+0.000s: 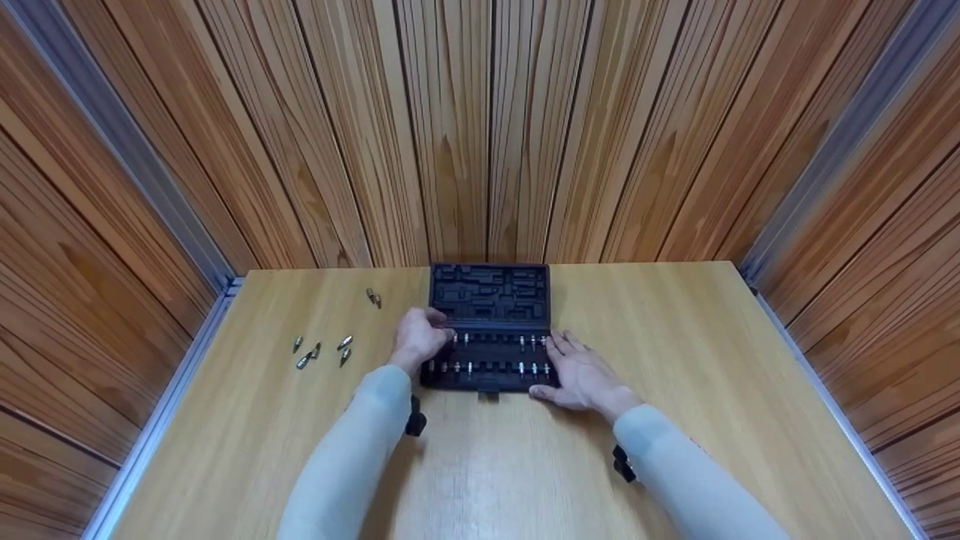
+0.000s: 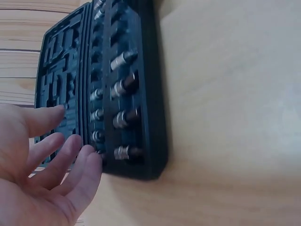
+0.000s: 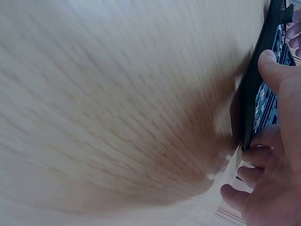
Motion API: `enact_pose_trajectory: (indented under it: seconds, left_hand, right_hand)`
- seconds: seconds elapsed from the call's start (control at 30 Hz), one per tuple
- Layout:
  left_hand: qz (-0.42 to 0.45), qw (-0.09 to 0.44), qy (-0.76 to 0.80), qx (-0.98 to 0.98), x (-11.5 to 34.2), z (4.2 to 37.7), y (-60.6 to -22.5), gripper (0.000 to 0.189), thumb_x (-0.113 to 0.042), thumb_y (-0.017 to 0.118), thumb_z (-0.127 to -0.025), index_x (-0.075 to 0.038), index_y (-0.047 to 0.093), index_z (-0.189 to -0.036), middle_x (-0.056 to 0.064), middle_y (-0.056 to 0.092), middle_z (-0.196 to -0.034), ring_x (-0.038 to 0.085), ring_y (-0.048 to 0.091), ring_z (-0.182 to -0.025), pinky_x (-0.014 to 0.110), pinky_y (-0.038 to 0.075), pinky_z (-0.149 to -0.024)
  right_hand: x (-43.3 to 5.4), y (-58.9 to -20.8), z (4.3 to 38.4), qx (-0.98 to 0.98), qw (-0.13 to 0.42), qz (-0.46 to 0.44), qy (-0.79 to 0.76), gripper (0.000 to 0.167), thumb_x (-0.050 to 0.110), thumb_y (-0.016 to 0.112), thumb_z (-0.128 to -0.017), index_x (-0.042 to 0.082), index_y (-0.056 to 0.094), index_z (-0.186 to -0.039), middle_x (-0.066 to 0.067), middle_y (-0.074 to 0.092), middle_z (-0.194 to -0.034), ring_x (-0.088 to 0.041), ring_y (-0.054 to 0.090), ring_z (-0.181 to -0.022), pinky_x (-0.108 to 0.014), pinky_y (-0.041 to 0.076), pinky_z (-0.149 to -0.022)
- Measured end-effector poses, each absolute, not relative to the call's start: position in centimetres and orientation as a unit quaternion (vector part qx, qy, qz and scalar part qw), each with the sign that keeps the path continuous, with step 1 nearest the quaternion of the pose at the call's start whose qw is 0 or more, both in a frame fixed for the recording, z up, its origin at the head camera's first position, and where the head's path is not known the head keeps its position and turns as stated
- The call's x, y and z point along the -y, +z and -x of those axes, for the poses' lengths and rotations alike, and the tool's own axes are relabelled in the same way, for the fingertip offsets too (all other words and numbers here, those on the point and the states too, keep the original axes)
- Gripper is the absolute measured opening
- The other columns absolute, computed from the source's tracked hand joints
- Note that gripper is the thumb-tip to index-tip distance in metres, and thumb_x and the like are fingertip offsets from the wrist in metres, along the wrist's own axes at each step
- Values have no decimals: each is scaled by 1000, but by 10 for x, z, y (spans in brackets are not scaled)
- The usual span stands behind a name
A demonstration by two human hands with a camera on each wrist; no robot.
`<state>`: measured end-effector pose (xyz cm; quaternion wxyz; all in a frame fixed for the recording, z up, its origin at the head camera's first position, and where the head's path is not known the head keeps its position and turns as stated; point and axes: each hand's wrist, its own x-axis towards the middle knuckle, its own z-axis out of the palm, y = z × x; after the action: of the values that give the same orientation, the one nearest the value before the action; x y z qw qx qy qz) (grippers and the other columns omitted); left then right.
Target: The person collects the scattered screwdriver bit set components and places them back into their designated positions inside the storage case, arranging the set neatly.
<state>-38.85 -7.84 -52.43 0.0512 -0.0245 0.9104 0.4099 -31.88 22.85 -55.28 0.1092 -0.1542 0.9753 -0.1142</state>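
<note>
Two bare hands at one open black case (image 1: 495, 352), set at the centre of the head view on a pale wooden table (image 1: 480, 472), lid (image 1: 491, 292) folded back toward the plank wall (image 1: 465, 135). Left hand (image 1: 421, 339) at the case's left end; in the left wrist view, fingers loosely bent and slightly apart, thumb well away from them, nothing visible in their hold, fingertips just beside the end of the back row of bits (image 2: 97, 114), contact there hard to tell. Right hand (image 1: 583, 375) spread along the case's right end, no bit visible in its hold; in the right wrist view, thumb laid on the front rim, forefinger at the side edge, seemingly bracing. Bits at both ends of the back row and of the front row (image 2: 123, 118), with bare slots (image 1: 495, 367) between. At left of the head view, five loose bits (image 1: 345, 357) scattered on the table, and two more (image 1: 370, 295) higher up, close together. Looks like filling the case, partway along, perhaps adjusting a bit at the left end; hard to rule out emptying instead. Probably calls next for a left-hand pinch on one loose bit and careful alignment over a fitting slot, with the case braced.
</note>
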Motion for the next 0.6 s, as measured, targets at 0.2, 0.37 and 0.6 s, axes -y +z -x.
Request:
enact_pose_trajectory:
  seconds: [0.2,0.37,0.6]
  left_hand:
    - [17,52,389,-919,90,386,-524,36,-20,79,-105,-7,78,-138,16,79,-138,33,73,-130,51,59,-114]
    - [15,50,376,-925,104,383,-526,39,-21,79,-105,-6,75,-141,17,78,-141,35,72,-134,50,58,-117]
    - [37,72,364,-928,130,378,-526,39,-23,77,-107,-9,73,-144,15,75,-139,33,70,-128,50,58,-112]
  right_hand:
    - [-229,-554,319,-976,108,156,-109,102,65,64,-107,-3,28,-175,-26,21,-186,-48,20,-175,-64,26,-141]
    - [-228,-554,319,-975,102,162,-111,103,65,65,-107,-4,29,-174,-27,22,-186,-49,21,-174,-64,27,-140]
    - [-229,-556,319,-974,98,166,-116,103,63,66,-106,-5,30,-173,-28,22,-186,-49,22,-174,-64,28,-140]
